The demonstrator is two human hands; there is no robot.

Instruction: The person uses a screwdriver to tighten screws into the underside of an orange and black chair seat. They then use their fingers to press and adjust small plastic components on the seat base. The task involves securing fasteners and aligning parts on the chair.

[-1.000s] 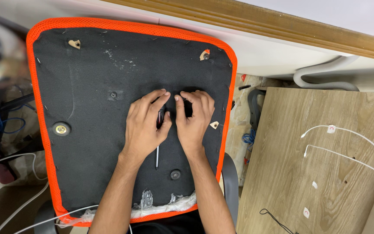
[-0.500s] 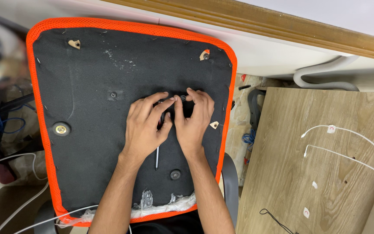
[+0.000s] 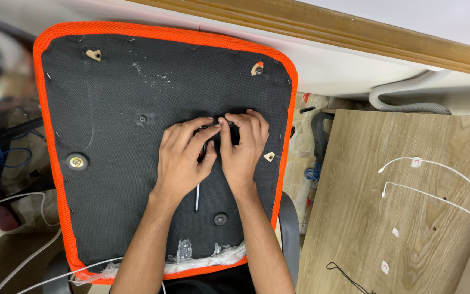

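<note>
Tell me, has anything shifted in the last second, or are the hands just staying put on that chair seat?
Very little. The left hand closed its fingers inward, toward the right hand, so both now bunch tighter over a small dark part that they mostly hide. The thin metal tool shaft still pokes out below the left palm. The upturned black seat base with orange mesh edging, its screws and the wooden board have not moved.

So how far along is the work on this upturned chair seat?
Done: nothing is mounted on the black seat underside. In hand: left hand and right hand press a small dark part at its centre, mostly hidden. Left: the metal insert and screw hole sit bare.
</note>
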